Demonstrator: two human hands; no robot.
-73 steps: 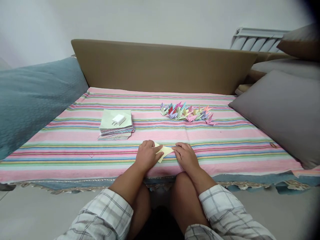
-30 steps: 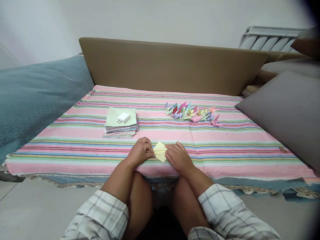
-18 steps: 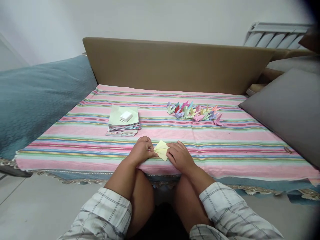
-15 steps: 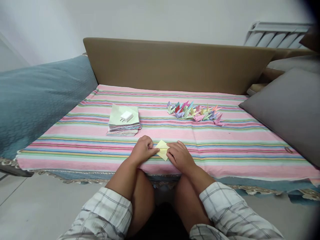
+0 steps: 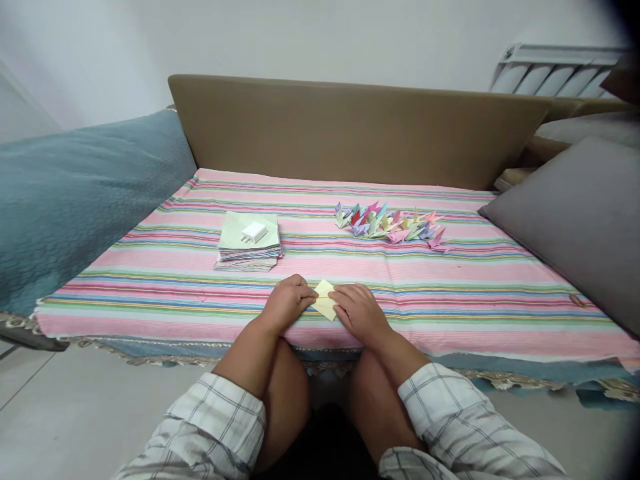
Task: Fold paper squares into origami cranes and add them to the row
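Note:
A small yellow sheet of origami paper (image 5: 325, 301), folded into a diamond with a crease across it, lies on the striped cloth (image 5: 165, 283) near the front edge. My left hand (image 5: 289, 303) grips its left corner between thumb and curled fingers. On the opposite side, my right hand (image 5: 361, 311) holds the right corner, thumb and fingertips pressed to the paper. The corners under my fingertips are hidden.
Beyond my left hand stands a stack of paper squares (image 5: 249, 257) with a white charger plug (image 5: 254, 232) on top. Several folded paper cranes (image 5: 390, 223) sit in rows at the back right. A grey cushion (image 5: 575, 213) lies at right, a blue-covered armrest (image 5: 90, 193) at left.
My left fingers have drawn in closer around the thumb at the left corner. My right hand has barely shifted, and the paper stays in place.

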